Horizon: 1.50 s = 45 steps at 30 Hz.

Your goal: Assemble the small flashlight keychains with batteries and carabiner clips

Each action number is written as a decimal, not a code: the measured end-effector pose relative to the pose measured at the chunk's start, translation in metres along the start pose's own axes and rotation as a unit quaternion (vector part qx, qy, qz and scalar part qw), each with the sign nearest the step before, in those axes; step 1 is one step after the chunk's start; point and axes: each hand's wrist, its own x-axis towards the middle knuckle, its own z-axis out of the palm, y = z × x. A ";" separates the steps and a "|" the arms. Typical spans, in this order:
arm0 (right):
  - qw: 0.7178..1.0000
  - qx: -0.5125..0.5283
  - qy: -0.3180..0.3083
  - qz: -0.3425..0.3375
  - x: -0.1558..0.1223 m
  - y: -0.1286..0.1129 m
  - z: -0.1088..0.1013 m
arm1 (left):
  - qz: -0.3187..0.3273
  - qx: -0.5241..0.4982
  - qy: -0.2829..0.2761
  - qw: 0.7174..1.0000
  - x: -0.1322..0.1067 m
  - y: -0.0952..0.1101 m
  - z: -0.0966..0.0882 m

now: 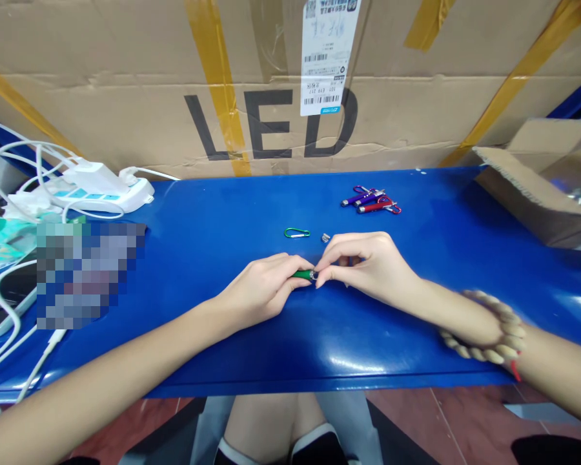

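My left hand (pixel 271 281) is closed round a small green keychain flashlight (pixel 301 274), with its silver end pointing right. My right hand (pixel 368 258) pinches at that end with thumb and forefinger. Something small and dark shows at the fingertips, too small to name. Just beyond the hands lie a green carabiner clip (pixel 297 233) and a small silver metal piece (pixel 325 237). Farther back, several keychain flashlights with clips rest in a bunch, among them a purple one (pixel 352 199) and a red one (pixel 374 206).
A large cardboard box (pixel 150 116) marked LED stands along the back of the blue table (pixel 213 226). On the left are a white power strip (pixel 135 195), tangled white cables and a phone (pixel 10 294). At the right sits an open cardboard box (pixel 523 194).
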 end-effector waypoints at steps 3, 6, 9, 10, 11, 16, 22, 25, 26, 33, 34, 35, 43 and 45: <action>1.000 0.015 -0.010 0.020 0.002 0.007 0.001 | -0.015 0.003 0.026 1.000 0.002 -0.002 0.001; 0.998 0.048 -0.021 0.043 0.004 0.012 0.003 | -0.027 0.005 0.033 0.999 0.003 -0.004 0.001; 0.995 0.084 -0.036 0.048 0.007 0.014 0.004 | -0.020 -0.007 0.039 0.999 0.004 -0.006 0.001; 0.994 0.092 -0.038 0.048 0.009 0.015 0.004 | -0.020 -0.015 0.047 0.999 0.004 -0.007 0.001; 0.993 0.096 -0.039 0.049 0.010 0.016 0.005 | -0.024 -0.025 0.052 0.998 0.005 -0.007 0.000; 0.995 0.094 -0.018 0.042 0.012 0.017 0.005 | -0.054 -0.067 0.059 0.995 0.005 -0.007 -0.001; 0.995 0.089 0.017 0.052 0.013 0.012 0.009 | -0.030 -0.027 0.071 0.997 0.002 -0.006 -0.010; 0.997 0.064 0.014 0.051 0.016 0.014 0.013 | -0.042 0.017 0.048 0.998 0.001 -0.008 -0.014; 0.997 0.054 0.017 0.051 0.017 0.014 0.014 | -0.053 0.033 0.045 0.997 0.000 -0.008 -0.015; 0.997 -0.015 0.043 0.058 0.015 0.005 0.022 | -0.062 0.148 0.034 0.986 -0.005 -0.002 -0.019; 0.997 -0.014 0.046 0.066 0.014 0.001 0.023 | -0.057 0.157 0.024 0.986 -0.008 0.000 -0.020; 0.996 -0.008 0.048 0.077 0.013 -0.003 0.025 | -0.050 0.158 0.019 0.986 -0.011 0.001 -0.022; 0.995 0.056 -0.035 0.072 0.010 -0.046 0.035 | -0.094 0.093 0.058 0.990 -0.060 0.029 -0.018; 0.995 0.042 -0.075 0.057 0.010 -0.049 0.035 | -0.104 0.102 0.040 0.989 -0.066 0.035 -0.018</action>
